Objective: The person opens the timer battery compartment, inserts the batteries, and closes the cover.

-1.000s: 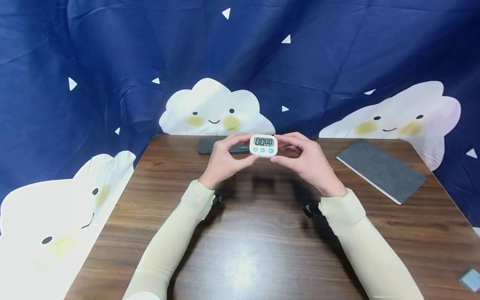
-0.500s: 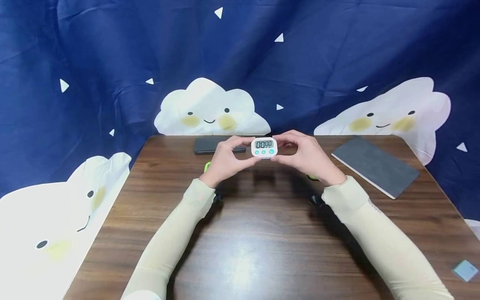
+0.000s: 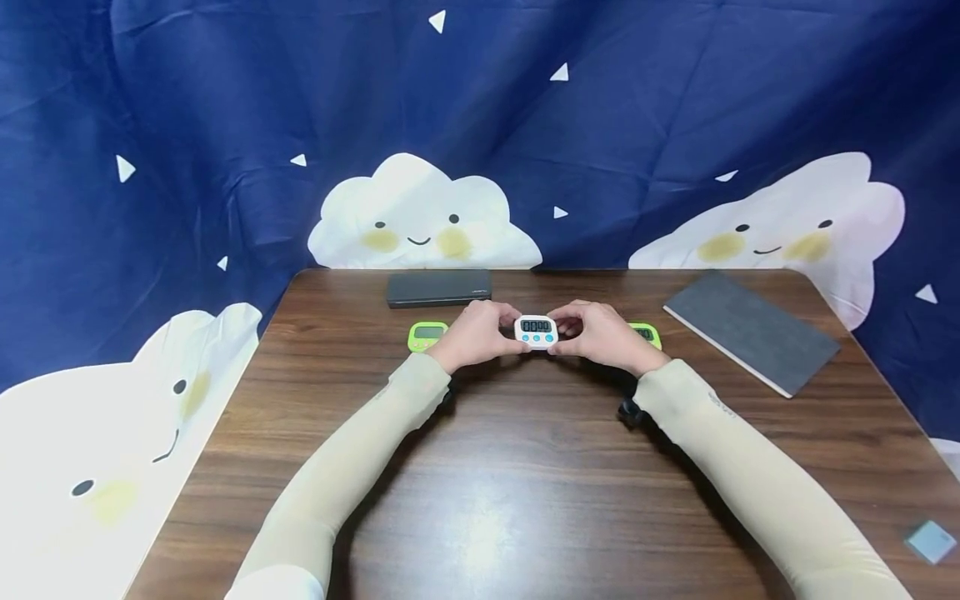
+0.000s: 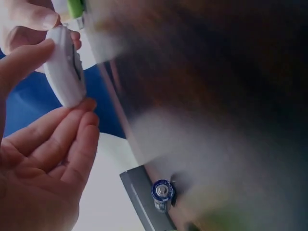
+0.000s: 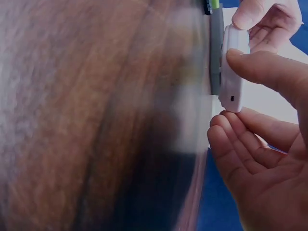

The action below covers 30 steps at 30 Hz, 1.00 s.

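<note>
A white digital kitchen timer (image 3: 536,332) with blue buttons faces the head camera, its display reading zeros. My left hand (image 3: 476,337) pinches its left side between thumb and fingers, and my right hand (image 3: 603,340) pinches the right side the same way. Both wrist views show the timer (image 4: 66,67) edge-on, with thumb and fingertips at opposite edges. A green timer (image 3: 427,335) lies by the left wrist. Beyond the right wrist another green timer (image 3: 647,335) is partly hidden. In the left wrist view a blue-and-silver battery (image 4: 162,191) stands near a dark case (image 4: 144,197).
The dark flat case (image 3: 438,287) lies along the back edge of the wooden table (image 3: 480,467). To the right is a grey notebook (image 3: 752,332), set at an angle. A small light-blue block (image 3: 931,542) sits near the right edge. A blue cloud-print curtain (image 3: 480,100) hangs behind.
Both hands have lowered the white timer toward the table and slightly right, keeping their grip. The two green timers, mostly hidden before, now show beside the wrists.
</note>
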{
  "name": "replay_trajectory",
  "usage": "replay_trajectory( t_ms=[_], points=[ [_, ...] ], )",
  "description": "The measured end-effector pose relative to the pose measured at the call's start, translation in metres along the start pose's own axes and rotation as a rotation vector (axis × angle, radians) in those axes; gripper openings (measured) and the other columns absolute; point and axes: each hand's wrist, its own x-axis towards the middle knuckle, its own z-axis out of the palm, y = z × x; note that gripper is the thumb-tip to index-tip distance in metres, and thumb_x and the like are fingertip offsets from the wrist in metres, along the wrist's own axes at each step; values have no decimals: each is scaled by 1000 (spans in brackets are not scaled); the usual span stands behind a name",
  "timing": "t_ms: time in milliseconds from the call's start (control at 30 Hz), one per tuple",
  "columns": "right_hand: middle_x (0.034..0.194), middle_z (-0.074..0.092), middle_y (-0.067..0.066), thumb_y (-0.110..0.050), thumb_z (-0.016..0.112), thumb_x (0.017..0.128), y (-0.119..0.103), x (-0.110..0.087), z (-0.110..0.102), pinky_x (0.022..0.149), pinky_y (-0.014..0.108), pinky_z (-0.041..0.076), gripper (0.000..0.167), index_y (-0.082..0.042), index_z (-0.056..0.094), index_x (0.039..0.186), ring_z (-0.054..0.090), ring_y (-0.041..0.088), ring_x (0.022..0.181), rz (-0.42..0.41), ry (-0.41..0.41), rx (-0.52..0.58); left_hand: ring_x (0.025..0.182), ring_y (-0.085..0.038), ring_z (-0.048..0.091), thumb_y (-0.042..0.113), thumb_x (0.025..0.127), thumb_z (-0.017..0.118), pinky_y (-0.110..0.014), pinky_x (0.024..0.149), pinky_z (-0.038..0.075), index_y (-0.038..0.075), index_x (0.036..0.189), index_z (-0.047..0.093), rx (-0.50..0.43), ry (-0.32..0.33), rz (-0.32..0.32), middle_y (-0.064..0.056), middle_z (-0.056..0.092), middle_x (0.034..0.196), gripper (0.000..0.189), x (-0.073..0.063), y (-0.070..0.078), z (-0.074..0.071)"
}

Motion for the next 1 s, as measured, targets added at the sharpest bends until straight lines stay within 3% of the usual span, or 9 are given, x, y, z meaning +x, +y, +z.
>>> replay_trajectory(
  t_ms=[167,333,367,433,500,667,733,833,1000],
  points=[
    [121,79,12,-21,96,89,2,2,3,99,42,61,55,-3,77,137,74,26,110,6,-18,-49,105,-15,79,38,91,93,-36,100,62,9,121,82,102,-44,-1,-4,87,114,44,6,2,4],
    [118,79,13,-20,96,88,2,3,5,98,43,60,55,-2,77,136,74,26,108,10,-22,-78,99,-19,76,39,91,93,-38,96,61,8,117,83,126,-79,0,-1,88,106,41,12,0,6],
    [118,79,13,-20,96,88,3,4,6,98,44,60,55,-2,77,136,74,26,108,9,-22,-82,97,-18,75,44,90,93,-37,94,60,10,115,83,128,-73,9,2,87,103,43,16,-9,12],
    [118,80,12,-20,96,88,3,4,7,98,45,60,55,-1,77,136,74,26,108,9,-21,-91,96,-17,73,45,90,92,-36,92,60,10,116,83,133,-82,2,5,87,100,44,18,-11,13],
    [117,80,12,-20,96,88,3,5,8,98,45,60,55,-1,77,136,74,26,107,12,-21,-94,94,-14,71,54,88,92,-32,90,58,13,115,84,143,-69,15,8,86,98,50,27,-30,25],
    [119,79,13,-19,96,89,2,5,9,98,45,60,55,-1,76,137,74,27,108,23,-18,-86,98,-17,73,47,89,92,-34,92,60,10,119,83,151,-64,2,1,87,105,49,22,-21,20],
    [120,79,13,-19,95,89,2,4,10,99,46,60,56,-1,76,138,74,28,110,23,-14,-81,102,-21,74,38,91,92,-38,95,61,7,122,82,158,-78,-18,-2,87,109,45,12,-1,7],
    [122,77,15,-19,94,90,2,3,10,100,47,60,57,-1,75,140,73,29,111,22,-13,-76,107,-23,75,39,92,91,-39,99,61,8,126,82,172,-86,-17,-3,87,114,47,11,2,6],
    [127,76,18,-21,95,91,3,1,6,103,51,60,67,2,69,148,74,32,115,17,-1,-95,126,-26,75,53,89,91,-38,112,59,7,135,79,201,-75,6,-5,83,134,66,14,-12,7]
  ],
)
